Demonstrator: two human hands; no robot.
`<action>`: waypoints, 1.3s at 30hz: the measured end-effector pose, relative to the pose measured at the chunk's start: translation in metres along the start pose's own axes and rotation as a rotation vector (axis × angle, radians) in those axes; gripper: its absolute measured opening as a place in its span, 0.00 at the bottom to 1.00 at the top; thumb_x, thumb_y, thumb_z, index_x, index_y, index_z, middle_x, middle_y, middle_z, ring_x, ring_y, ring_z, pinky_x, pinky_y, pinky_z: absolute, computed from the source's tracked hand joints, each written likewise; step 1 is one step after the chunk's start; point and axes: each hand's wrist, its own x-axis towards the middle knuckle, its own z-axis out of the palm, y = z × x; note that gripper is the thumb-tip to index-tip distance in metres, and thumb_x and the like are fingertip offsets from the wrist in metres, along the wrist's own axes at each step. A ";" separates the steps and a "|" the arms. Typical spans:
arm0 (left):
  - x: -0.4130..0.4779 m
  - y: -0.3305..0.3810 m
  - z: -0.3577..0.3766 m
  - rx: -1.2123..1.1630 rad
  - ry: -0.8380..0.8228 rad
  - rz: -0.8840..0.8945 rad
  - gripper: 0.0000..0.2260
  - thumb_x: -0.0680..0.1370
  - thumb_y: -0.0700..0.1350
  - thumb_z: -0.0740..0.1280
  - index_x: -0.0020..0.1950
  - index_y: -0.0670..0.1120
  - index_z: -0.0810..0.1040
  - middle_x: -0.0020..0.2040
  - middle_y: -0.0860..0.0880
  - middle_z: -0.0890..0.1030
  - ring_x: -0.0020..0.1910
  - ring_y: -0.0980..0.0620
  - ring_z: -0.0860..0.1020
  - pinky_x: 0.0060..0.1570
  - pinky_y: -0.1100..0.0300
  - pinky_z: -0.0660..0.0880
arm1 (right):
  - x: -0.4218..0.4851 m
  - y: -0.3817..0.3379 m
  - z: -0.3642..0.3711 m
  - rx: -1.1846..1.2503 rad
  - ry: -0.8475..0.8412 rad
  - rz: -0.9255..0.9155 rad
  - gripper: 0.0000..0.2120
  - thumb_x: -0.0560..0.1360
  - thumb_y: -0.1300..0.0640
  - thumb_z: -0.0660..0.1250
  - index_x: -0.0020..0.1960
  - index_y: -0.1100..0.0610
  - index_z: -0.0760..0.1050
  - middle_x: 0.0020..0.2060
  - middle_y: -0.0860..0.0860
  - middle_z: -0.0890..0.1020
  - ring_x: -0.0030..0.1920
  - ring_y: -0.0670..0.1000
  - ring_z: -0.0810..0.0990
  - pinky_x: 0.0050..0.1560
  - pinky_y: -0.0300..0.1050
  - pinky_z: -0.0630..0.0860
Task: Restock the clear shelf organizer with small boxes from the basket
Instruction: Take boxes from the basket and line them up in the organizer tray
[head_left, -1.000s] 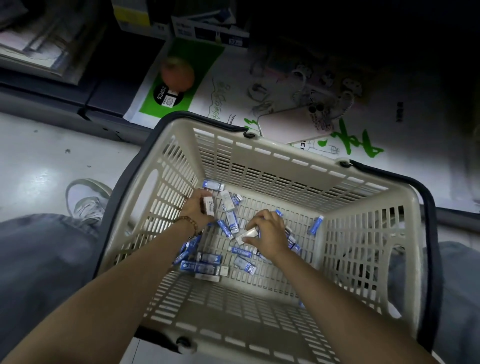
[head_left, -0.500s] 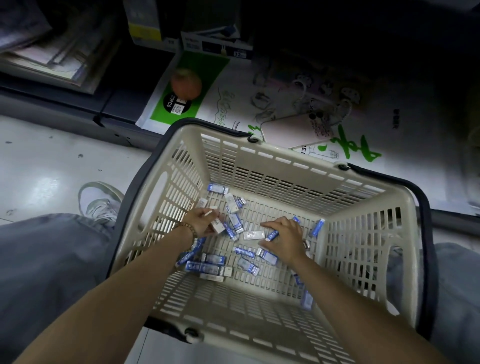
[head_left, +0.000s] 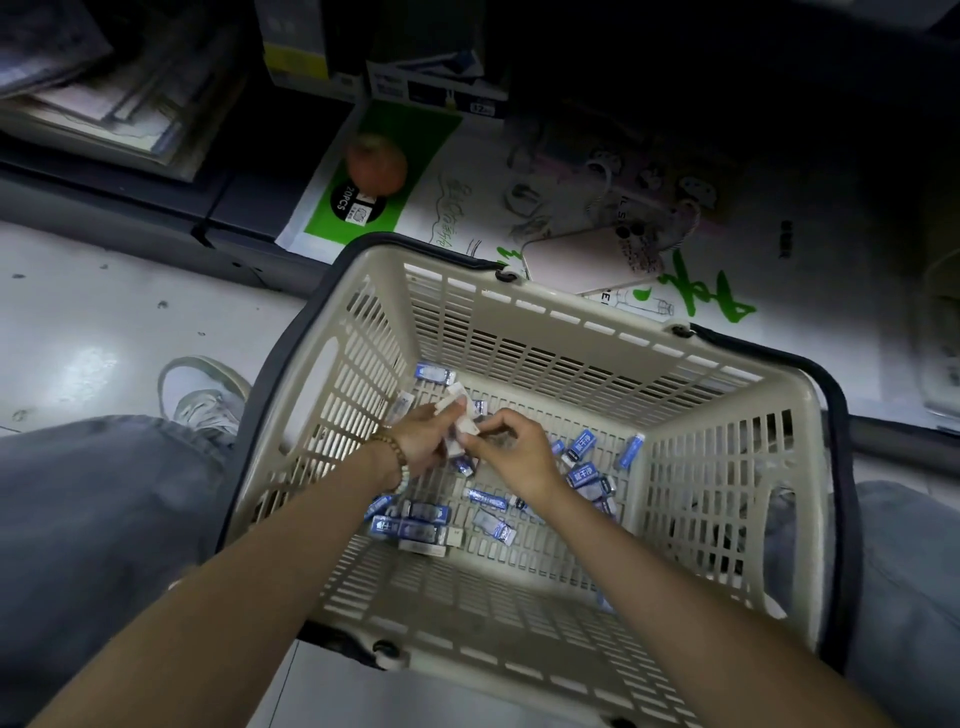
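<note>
— And the small boxes (head_left: 460, 415)?
— Clutched in curled left hand (head_left: 421, 449), pinched too by fingers of right hand (head_left: 514, 452), inside basket (head_left: 571, 338).
— Changed?
— Brought together above loose boxes (head_left: 410, 525); spread apart half a second earlier.

pale glossy floor (head_left: 78, 322) carries beige basket (head_left: 571, 358); grey shoe (head_left: 205, 400) left of it, printed carton (head_left: 457, 218) behind.

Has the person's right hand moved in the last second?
Yes. The right hand has shifted away from the basket's right wall toward the left hand, now pinching its white boxes.
</note>
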 end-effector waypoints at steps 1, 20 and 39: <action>0.000 0.000 0.000 -0.018 0.045 0.017 0.18 0.78 0.53 0.62 0.58 0.40 0.77 0.56 0.41 0.81 0.56 0.44 0.78 0.62 0.47 0.72 | 0.001 -0.002 0.004 0.040 -0.036 -0.002 0.09 0.68 0.61 0.75 0.43 0.62 0.77 0.39 0.51 0.79 0.40 0.47 0.77 0.44 0.35 0.75; 0.002 0.018 -0.024 -0.310 0.269 0.031 0.10 0.80 0.44 0.61 0.43 0.39 0.73 0.31 0.44 0.75 0.18 0.55 0.73 0.18 0.68 0.69 | 0.062 0.004 0.010 -0.202 0.266 0.256 0.08 0.72 0.59 0.72 0.49 0.60 0.78 0.52 0.58 0.80 0.51 0.55 0.79 0.53 0.43 0.73; -0.232 0.199 0.045 0.118 -0.048 0.452 0.12 0.82 0.48 0.55 0.47 0.44 0.74 0.36 0.46 0.73 0.27 0.52 0.74 0.21 0.65 0.70 | -0.116 -0.280 -0.151 0.029 0.131 -0.207 0.08 0.74 0.55 0.69 0.53 0.53 0.76 0.31 0.50 0.78 0.27 0.46 0.72 0.27 0.39 0.67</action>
